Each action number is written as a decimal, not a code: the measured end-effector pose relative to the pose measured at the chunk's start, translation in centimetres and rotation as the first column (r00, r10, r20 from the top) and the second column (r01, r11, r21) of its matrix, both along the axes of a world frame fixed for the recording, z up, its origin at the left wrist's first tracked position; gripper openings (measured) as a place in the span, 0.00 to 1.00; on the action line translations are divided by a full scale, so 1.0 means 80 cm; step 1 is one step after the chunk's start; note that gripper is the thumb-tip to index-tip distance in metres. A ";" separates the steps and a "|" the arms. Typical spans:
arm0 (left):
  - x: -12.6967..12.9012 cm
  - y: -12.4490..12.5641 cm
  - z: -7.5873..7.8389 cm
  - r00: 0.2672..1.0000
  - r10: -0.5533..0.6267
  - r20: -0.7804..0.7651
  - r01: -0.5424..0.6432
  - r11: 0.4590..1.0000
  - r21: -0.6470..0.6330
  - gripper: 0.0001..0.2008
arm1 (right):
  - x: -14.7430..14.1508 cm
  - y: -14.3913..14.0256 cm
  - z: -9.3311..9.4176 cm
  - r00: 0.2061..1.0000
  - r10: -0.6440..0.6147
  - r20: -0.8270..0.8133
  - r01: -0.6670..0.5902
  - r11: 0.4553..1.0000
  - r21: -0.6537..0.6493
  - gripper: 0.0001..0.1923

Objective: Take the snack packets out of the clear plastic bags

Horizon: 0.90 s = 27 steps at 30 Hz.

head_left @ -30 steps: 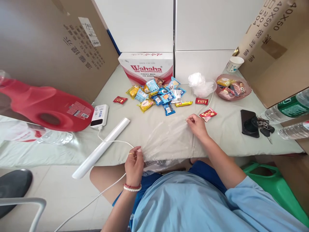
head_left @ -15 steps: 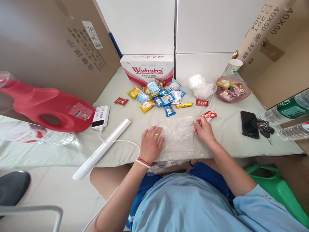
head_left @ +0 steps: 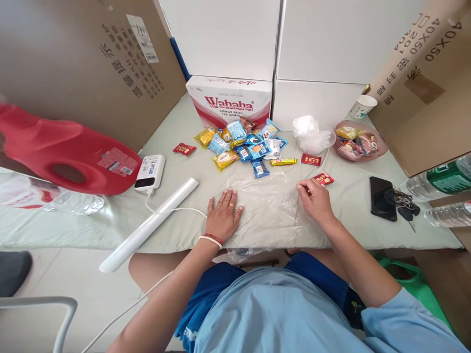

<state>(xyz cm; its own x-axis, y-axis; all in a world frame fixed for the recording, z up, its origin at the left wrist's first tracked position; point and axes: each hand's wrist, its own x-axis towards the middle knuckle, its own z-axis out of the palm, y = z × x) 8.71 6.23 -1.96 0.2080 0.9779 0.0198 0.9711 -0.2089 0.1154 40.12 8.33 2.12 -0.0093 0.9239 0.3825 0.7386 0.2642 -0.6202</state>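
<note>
A clear plastic bag (head_left: 267, 211) lies spread over the cloth in front of me, its near end hanging over the table edge. My left hand (head_left: 223, 213) rests flat on the bag's left side, fingers stretched out. At the right side, my right hand (head_left: 314, 198) pinches the bag's edge between thumb and fingers. Just beyond that hand lies a red snack packet (head_left: 324, 178). Behind the bag is a pile of wrapped snacks (head_left: 253, 144) in blue, yellow and brown. Single red packets lie to the pile's left (head_left: 184, 149) and right (head_left: 311, 159).
A pink bowl (head_left: 382, 147) of snacks, a crumpled white bag (head_left: 307, 130) and a paper cup (head_left: 363, 105) stand back right. A phone (head_left: 381, 198) and keys lie right. A power bank (head_left: 150, 171), white tube (head_left: 147, 228) and red jug (head_left: 66, 152) are left.
My left hand has slid left, and the bag between my hands lies flatter and wider. My right hand stays at the bag's right edge. The view has shifted slightly.
</note>
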 end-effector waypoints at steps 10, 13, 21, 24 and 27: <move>0.004 -0.001 0.000 1.000 -0.003 -0.010 0.003 1.000 -0.027 0.32 | -0.199 0.153 0.006 0.724 0.459 0.516 -0.474 0.873 -0.111 0.26; 0.004 0.000 0.001 1.000 -0.001 -0.026 0.000 0.999 -0.038 0.32 | -0.248 0.207 0.003 0.667 0.466 0.582 -0.491 0.862 -0.127 0.23; 0.004 -0.002 -0.001 0.999 -0.005 0.053 0.006 1.000 -0.016 0.32 | -0.222 0.225 0.034 0.777 0.501 0.381 -0.511 0.855 -0.083 0.20; 0.002 -0.002 -0.002 0.996 -0.010 0.090 0.011 1.000 -0.012 0.32 | -0.165 0.187 0.054 0.784 0.620 0.027 -0.605 0.773 -0.192 0.18; 0.001 -0.002 -0.004 0.995 -0.023 0.099 0.023 1.000 -0.006 0.32 | -0.107 0.141 0.055 0.660 0.711 -0.242 -0.720 0.508 -0.473 0.19</move>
<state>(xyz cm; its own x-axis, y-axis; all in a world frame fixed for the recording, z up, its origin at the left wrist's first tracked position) 8.77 6.07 -2.26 0.2279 0.9731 0.0343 0.9497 -0.2299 0.2126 31.53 19.59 6.51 -0.7533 0.6483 -0.1104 0.4296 0.3580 -0.8290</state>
